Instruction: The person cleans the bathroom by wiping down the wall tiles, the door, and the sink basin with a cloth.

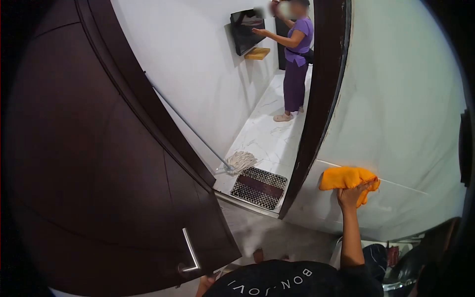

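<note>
My right hand (350,195) is closed on an orange cloth (346,178). The cloth is bunched up and pressed against the pale tiled wall (391,114), right of the door frame. Low in the view, my left hand (206,284) shows only in part, close to the lower edge of the dark brown door (99,173). Its fingers are mostly hidden, so what it holds, if anything, is unclear. A silver lever handle (190,250) sits on the door's near face.
Through the doorway, a checked mat (260,188) lies by the threshold, with a string mop (241,162) leaning beside it. Further in, a person (297,59) in purple stands by a wall-mounted black screen (247,32) and a small wooden shelf (257,53). Items crowd the lower right.
</note>
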Available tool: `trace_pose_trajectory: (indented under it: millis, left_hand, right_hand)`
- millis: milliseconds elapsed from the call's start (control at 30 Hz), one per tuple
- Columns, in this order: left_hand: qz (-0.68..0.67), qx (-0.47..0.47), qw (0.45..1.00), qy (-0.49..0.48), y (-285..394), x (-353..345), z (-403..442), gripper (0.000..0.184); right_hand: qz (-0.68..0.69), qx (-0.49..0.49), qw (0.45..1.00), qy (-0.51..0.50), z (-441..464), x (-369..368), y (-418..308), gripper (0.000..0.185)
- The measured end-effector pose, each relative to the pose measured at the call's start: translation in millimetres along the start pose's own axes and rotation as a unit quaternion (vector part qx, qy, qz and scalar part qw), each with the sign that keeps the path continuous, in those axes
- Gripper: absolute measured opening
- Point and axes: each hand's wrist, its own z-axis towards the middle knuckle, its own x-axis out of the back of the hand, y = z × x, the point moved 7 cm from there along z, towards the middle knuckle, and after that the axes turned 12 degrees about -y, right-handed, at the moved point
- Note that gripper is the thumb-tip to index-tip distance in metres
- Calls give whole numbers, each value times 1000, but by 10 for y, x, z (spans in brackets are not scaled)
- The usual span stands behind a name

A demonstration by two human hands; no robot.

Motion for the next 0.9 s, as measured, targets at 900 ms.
trace_pose_trajectory:
  millis: [900]
  left_hand:
    - [-333,133,933,23,-612,-2152,950,31]
  right_hand:
    - [-124,-27,991,47,289,349,431,46]
